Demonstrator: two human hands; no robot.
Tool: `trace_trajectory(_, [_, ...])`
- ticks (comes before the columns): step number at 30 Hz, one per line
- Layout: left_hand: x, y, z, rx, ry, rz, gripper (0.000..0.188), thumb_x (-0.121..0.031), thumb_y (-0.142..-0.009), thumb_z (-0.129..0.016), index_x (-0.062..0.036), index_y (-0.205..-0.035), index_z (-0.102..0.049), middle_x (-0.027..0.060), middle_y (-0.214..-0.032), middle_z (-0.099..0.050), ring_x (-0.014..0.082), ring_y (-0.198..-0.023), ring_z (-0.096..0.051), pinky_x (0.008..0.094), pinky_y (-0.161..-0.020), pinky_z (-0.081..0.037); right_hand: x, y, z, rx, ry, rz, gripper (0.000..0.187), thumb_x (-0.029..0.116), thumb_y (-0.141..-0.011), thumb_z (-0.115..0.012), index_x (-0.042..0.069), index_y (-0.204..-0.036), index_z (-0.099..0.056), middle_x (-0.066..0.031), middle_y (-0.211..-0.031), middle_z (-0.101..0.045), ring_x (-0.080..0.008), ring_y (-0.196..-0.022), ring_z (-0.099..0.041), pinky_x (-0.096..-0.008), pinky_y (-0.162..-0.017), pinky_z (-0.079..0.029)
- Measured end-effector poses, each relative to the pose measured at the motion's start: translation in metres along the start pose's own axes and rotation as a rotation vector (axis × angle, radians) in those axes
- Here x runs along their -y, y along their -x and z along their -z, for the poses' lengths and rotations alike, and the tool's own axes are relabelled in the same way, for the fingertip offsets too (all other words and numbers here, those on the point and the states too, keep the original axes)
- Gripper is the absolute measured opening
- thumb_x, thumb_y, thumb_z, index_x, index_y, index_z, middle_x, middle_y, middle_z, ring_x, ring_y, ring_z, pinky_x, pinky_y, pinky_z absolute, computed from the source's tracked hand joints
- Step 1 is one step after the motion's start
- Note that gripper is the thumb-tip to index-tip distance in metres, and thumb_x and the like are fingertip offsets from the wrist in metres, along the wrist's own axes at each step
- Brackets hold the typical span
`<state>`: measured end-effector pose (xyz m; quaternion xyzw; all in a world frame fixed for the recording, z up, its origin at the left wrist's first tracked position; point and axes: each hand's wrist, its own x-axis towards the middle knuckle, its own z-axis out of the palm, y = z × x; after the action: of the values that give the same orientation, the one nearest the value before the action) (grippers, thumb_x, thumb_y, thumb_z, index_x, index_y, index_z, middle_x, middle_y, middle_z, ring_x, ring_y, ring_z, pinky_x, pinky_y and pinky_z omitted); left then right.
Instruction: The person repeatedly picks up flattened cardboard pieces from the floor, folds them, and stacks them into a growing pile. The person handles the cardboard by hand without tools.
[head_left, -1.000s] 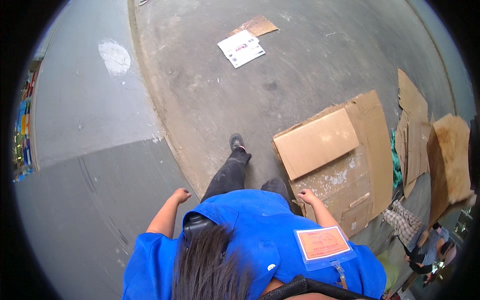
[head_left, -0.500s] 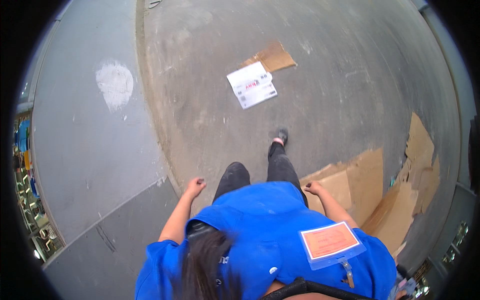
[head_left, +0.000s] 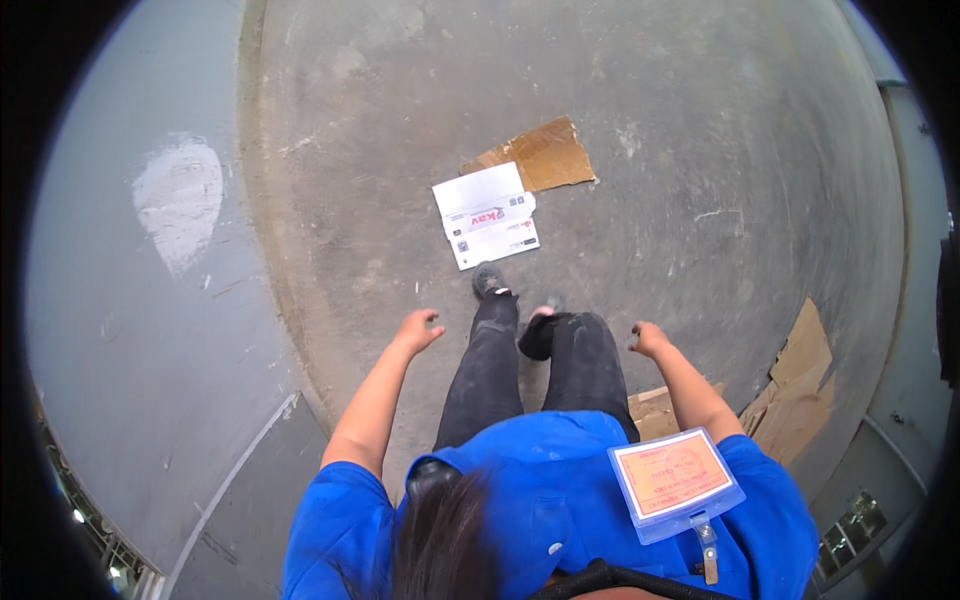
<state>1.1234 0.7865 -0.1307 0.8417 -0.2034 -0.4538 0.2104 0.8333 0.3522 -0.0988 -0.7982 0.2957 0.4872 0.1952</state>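
Head-worn fisheye faces down over near blue shirt (head_left: 575, 465), toward floor (head_left: 690, 240).

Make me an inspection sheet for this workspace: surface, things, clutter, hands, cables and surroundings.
Surface: grey floor, scuffed and marked.
Job's things: white printed sheet on the floor, just ahead of the front shoe.
Clutter: brown cardboard piece meeting the sheet's far edge; more cardboard at lower right.
Hands: left hand and right hand both empty, loosely open.
Cables: nothing seen.
Surroundings: grey panel with a white patch at left.
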Motion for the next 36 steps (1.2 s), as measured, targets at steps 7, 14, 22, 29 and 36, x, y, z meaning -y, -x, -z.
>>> trace_trajectory(7, [-0.017,-0.233,0.022,-0.068,-0.24,0.109,0.052,-0.027,-0.064,-0.067,-0.0096,-0.11,-0.049,0.0138,-0.112,-0.048,0.0301,-0.103,-0.046,0.0388,-0.085,-0.039,0.078,-0.22,0.139,-0.178,0.325,0.019,0.064,0.021,-0.059,-0.073,0.011,-0.112,-0.041,-0.0081,-0.115,-0.043,-0.0257,-0.111,-0.039,-0.0397,-0.088,-0.037])
trace_trajectory(14, [0.038,-0.445,-0.017,-0.12,-0.341,0.08,0.065,-0.022,-0.062,-0.07,-0.0107,-0.118,-0.041,0.0133,-0.123,-0.039,0.0298,-0.111,-0.039,0.0373,-0.09,-0.036,0.17,-0.487,0.208,-0.411,0.371,0.365,0.082,0.015,-0.051,-0.077,0.007,-0.12,-0.032,-0.0109,-0.122,-0.037,-0.0268,-0.114,-0.035,-0.0369,-0.09,-0.036])
trace_trajectory(22, [0.047,-0.505,-0.045,-0.156,-0.394,0.284,0.071,-0.021,-0.057,-0.074,-0.014,-0.117,-0.035,0.0078,-0.122,-0.036,0.0263,-0.119,-0.027,0.0492,-0.094,-0.027,0.236,-0.61,0.227,-0.407,0.528,0.488,0.092,0.013,-0.051,-0.077,0.011,-0.126,-0.024,-0.0089,-0.121,-0.038,-0.0272,-0.114,-0.035,-0.0369,-0.091,-0.036])
trace_trajectory(29, [0.053,-0.428,-0.041,-0.133,-0.387,0.019,0.016,-0.015,-0.063,-0.062,-0.0037,-0.071,-0.054,0.0174,-0.075,-0.055,0.034,-0.075,-0.054,0.0423,-0.063,-0.044,0.207,-0.578,0.21,-0.397,0.502,0.372,0.02,0.011,-0.072,-0.051,0.009,-0.092,-0.057,-0.0118,-0.103,-0.054,-0.0283,-0.094,-0.052,-0.0403,-0.078,-0.041])
trace_trajectory(36, [0.03,-0.196,0.002,-0.281,-0.415,0.146,0.006,-0.013,-0.07,-0.052,-0.0085,-0.072,-0.056,0.0137,-0.078,-0.05,0.0313,-0.074,-0.052,0.041,-0.062,-0.043,0.052,-0.388,0.186,-0.339,0.13,0.352,0.011,0.012,-0.071,-0.049,0.007,-0.078,-0.055,-0.0176,-0.079,-0.056,-0.0356,-0.077,-0.053,-0.0442,-0.064,-0.042])
